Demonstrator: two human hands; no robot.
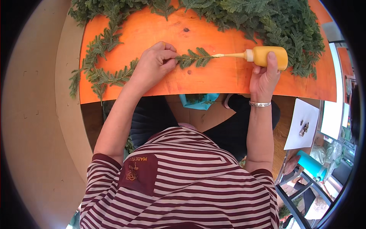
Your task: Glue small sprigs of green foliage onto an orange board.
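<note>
Between the thumb and fingers of my left hand [158, 61] is the leafy end of a small evergreen sprig [194, 58], its stem pointing right. My right hand [266, 73] grips a yellow squeeze bottle [266, 57] that lies nearly level, its long nozzle aimed left. Where the nozzle's tip meets the sprig's stem end there is a pale yellowish blob [218, 55]. A string of evergreen sprigs [97, 75] curves along the left of the orange tabletop [160, 81], and its near end passes behind my left wrist.
A large heap of evergreen sprigs [246, 14] covers the table's far side and right. Below the front edge is a blue bag [197, 106] holding greenery. To the right are a white sheet [300, 123] with small brown pieces, a turquoise bottle [311, 165] and a dark metal frame [303, 189].
</note>
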